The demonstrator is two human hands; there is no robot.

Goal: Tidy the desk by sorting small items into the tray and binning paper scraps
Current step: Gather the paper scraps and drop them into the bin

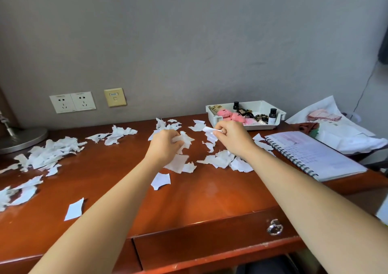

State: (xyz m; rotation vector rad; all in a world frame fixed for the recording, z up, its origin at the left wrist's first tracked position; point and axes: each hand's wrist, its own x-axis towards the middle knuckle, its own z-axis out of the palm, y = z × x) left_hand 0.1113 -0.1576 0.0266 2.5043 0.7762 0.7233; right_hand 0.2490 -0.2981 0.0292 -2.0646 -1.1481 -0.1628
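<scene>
Judging progress from here, I'd call the sorting about finished and the binning barely begun. My left hand (165, 145) is curled round a wad of paper scraps (185, 140). My right hand (231, 136) pinches one white scrap (210, 129) between thumb and fingertips.

Just beyond the right hand sits the one tray (212, 114), already holding the small items: two dark bottles (236, 105), something pink, a striped piece and a dark beaded jumble I can't separate. I spot no small items loose on the desk (210, 189).

Paper is what is left. There is a cluster beneath and between both hands, a big heap (48, 154) far out to the left of the left hand, and more behind the hands toward the wall. Two single pieces (160, 180) lie nearer me than either hand. The scraps are too many to count exactly; I judge dozens.

One spiral notebook (310, 154) lies to the right of the right hand. No bin is in view.
</scene>
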